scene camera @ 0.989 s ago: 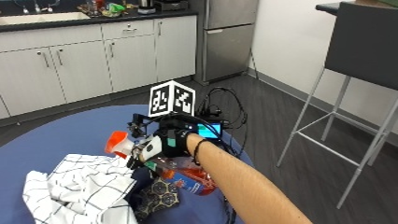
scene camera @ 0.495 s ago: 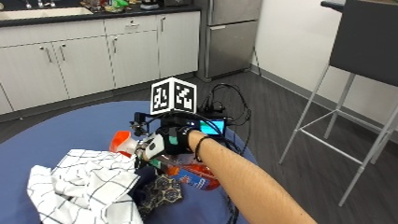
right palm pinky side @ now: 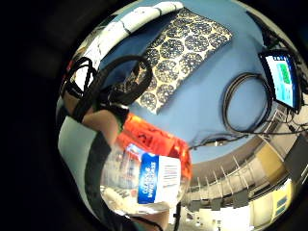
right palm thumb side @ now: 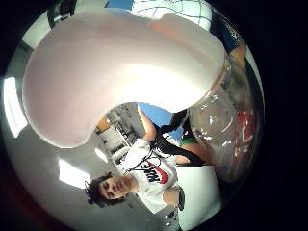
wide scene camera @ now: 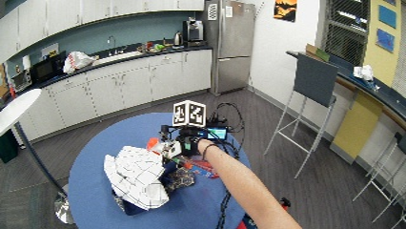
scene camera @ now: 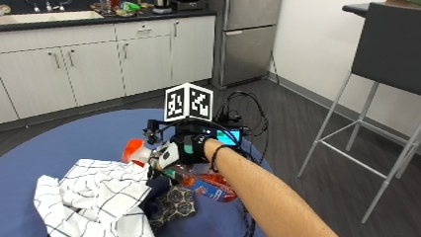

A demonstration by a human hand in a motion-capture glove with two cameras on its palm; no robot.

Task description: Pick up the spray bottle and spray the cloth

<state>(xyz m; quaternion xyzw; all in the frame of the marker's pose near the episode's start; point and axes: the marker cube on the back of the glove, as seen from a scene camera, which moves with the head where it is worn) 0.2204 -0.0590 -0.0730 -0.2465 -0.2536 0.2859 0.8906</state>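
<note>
We see the gloved right hand (scene camera: pixel 188 148) reaching out over the blue desk (scene camera: pixel 79 133), its grip clamped around the spray bottle (scene camera: pixel 148 152). The bottle sits in the grip with its orange-and-white spray head (scene camera: pixel 135 150) poking out on the thumb side; in the little finger side palm view the clear body with its blue-and-white label (right palm pinky side: pixel 156 179) fills the space right against the palm, so the fingers (right palm pinky side: pixel 103 120) curl round it. Just beyond the spray head, on the side away from the wrist, lies the crumpled white checked cloth (scene camera: pixel 92 197) on the desk. Beneath the grip and slightly toward the forearm we see a dark patterned cloth (scene camera: pixel 174 207), and next to it a red packet (scene camera: pixel 214 186). On the far side of the grip, near the back of the hand, stands a small lit screen (scene camera: pixel 227 137) among black cables (scene camera: pixel 246 116).
</note>
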